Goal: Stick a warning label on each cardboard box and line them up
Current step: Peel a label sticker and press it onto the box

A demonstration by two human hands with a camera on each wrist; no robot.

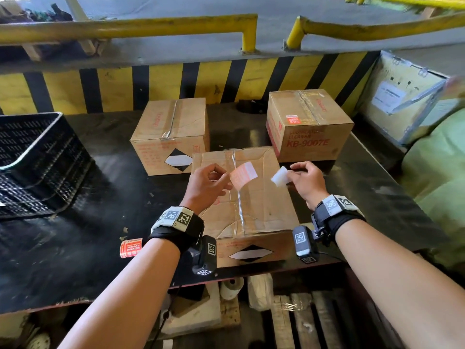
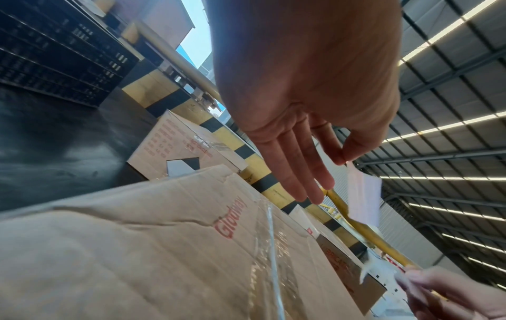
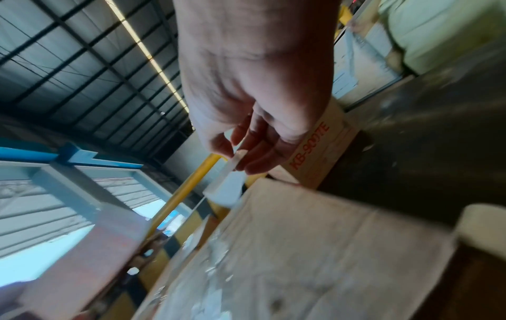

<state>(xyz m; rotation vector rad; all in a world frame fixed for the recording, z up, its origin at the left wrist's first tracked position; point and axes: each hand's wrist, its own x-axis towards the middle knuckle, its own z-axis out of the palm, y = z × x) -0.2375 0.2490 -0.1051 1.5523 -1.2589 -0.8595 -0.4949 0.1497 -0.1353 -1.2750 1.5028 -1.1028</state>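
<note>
Three cardboard boxes stood on the table. Over the nearest box (image 1: 245, 197), my left hand (image 1: 205, 187) pinched one warning label (image 1: 243, 175); my right hand (image 1: 305, 181) pinched one white backing paper (image 1: 279, 177). Behind it stood the left box (image 1: 171, 134) and the right box (image 1: 309, 124).

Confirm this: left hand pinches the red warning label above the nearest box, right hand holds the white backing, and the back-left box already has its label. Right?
Wrong box. In the head view the back-right box carries the stuck label; the back-left box shows none. The rest stands.
</note>
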